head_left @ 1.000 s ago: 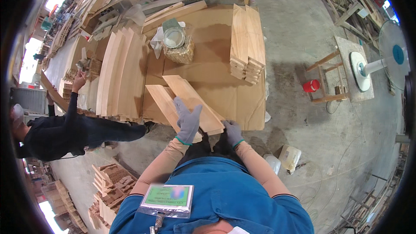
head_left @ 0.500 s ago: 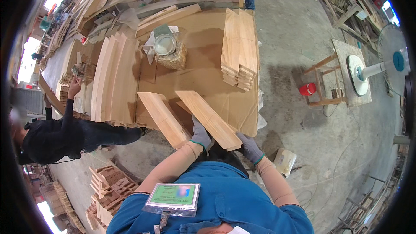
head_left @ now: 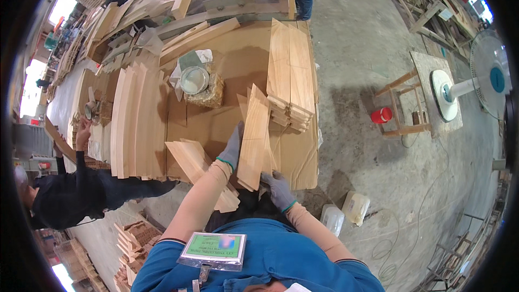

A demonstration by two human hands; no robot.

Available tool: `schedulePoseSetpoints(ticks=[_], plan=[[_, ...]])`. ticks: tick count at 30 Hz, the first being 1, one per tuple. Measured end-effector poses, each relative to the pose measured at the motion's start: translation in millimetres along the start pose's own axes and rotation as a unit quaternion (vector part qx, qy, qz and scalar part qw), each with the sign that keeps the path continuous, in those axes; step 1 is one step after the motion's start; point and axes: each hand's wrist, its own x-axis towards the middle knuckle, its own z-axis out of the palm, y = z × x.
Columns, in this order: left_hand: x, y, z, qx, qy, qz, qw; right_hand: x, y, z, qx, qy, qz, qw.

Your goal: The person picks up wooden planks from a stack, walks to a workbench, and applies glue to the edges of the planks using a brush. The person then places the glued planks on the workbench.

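Note:
Wooden boards [head_left: 254, 139] with slanted ends are held between my two gloved hands, tilted over the near part of the cardboard-covered table. Along their left edge lies my left hand [head_left: 232, 147], its fingers partly behind the wood. At their near lower end my right hand [head_left: 278, 190] grips the edge, thumb towards the boards. Another few boards [head_left: 201, 172] lie at the near table edge, left of my hands, partly under my left forearm. A neat stack of slant-cut boards [head_left: 290, 75] sits beyond, at the table's right side.
A round tin [head_left: 194, 80] stands on a block in mid-table. Long boards [head_left: 138, 121] line the left side. A co-worker in black [head_left: 70, 194] holds a board at far left. To the right are a fan [head_left: 446, 94], a red container [head_left: 381, 115] and plastic jugs [head_left: 355, 208] on the floor.
The held boards have swung more upright and moved away from me, towards the stack. My left hand has reached farther forward along them; my right has shifted left. The boards at left now lie fanned.

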Motion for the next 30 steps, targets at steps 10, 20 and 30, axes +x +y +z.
schedulePoseSetpoints(ticks=[10, 20, 30], plan=[[-5.2, -1.5, -25.8, 0.028, 0.011, -0.056, 0.998, 25.3, -0.7, 7.8, -0.031, -0.01, 0.049, 0.998], [71.0, 70.2, -16.1, 0.043, -0.064, 0.018, 0.997, 96.1, -54.2, 40.2, 0.033, -0.059, 0.011, 0.998], [129.3, 104.9, 55.1, 0.107, -0.11, 0.04, 0.987, 95.8, -42.8, 15.4, 0.274, -0.094, -0.014, 0.957]])
